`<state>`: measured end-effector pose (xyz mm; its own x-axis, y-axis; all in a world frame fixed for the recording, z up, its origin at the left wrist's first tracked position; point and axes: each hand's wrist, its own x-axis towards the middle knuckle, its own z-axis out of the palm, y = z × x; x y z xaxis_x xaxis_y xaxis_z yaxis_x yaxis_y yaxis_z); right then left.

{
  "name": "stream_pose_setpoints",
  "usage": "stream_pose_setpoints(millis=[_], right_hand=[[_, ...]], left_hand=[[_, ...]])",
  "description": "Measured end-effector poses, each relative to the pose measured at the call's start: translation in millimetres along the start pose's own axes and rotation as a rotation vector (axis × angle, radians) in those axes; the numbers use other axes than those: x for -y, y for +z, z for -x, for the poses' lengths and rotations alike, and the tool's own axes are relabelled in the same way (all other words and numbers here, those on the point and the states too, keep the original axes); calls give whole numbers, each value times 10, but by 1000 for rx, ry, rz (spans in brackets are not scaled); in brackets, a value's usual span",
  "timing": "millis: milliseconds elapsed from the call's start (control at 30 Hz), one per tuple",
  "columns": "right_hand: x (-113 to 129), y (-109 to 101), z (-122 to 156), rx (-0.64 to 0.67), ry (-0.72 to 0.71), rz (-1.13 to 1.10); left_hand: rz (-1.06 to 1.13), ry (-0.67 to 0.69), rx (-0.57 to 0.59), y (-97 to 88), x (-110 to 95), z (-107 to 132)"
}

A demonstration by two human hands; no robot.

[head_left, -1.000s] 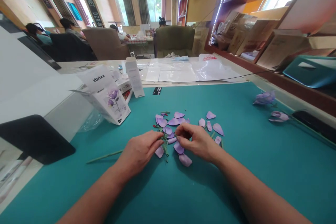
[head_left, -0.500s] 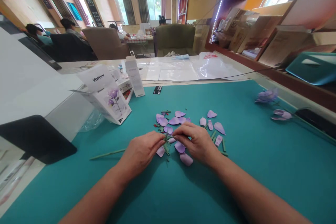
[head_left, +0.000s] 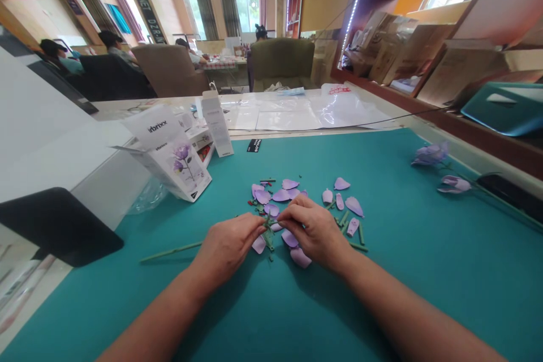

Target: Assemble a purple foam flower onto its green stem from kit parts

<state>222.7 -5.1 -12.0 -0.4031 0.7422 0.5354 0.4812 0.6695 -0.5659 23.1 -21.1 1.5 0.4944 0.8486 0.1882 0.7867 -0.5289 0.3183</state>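
Observation:
My left hand [head_left: 231, 243] is closed around a long green flower stem [head_left: 169, 251], which sticks out to the left beneath the palm. At the stem's tip, by my left fingertips, sits a small green leafy piece [head_left: 268, 223]. My right hand [head_left: 316, 229] pinches at this same tip from the right; the bit between its fingers is too small to make out. Loose purple petals [head_left: 281, 195] lie around and beyond the hands. Paler petals [head_left: 353, 206] and short green stem pieces [head_left: 361, 233] lie to the right of my right hand.
An opened white box [head_left: 182, 167] with a flower picture and a narrow white box [head_left: 218, 124] stand back left. A finished purple flower [head_left: 430, 154] lies at the right of the green mat [head_left: 424, 271]. A black flat panel [head_left: 59, 226] stands at left. People sit in the background.
Both hands stay together at the stem's tip with almost the same grip. The stem's free end has shifted slightly to the left.

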Motion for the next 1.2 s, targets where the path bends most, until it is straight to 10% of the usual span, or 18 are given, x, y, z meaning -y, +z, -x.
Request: stream_pose_setpoints(millis=[1200], right_hand=[[-17, 39, 9, 99, 35, 3]], left_hand=[[-50, -8, 46, 24, -70, 0]])
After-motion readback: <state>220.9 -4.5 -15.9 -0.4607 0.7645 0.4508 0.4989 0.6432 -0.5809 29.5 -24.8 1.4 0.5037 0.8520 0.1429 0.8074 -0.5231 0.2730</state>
